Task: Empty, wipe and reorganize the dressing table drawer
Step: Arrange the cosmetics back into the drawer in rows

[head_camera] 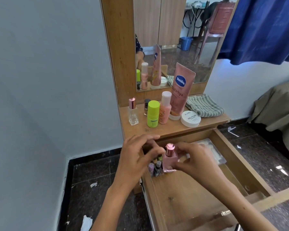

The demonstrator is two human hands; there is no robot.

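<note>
Right hand (pixel 193 157) with fingers curled round pale pink square glass perfume bottle with rose-gold cap (pixel 169 160), held upright over back left corner of open wooden drawer (pixel 182 197). Left hand (pixel 137 157) just left of bottle, fingers spread wide, gripping nothing. Small nail polish bottles (pixel 156 167) clustered directly below-left of bottle, inside drawer.

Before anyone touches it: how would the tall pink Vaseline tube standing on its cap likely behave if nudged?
The Vaseline tube would probably tip easily, being tall on a narrow cap. Its leaning, pinched top suggests a soft, squeezable body. It would likely knock the pink bottle beside it.
</note>
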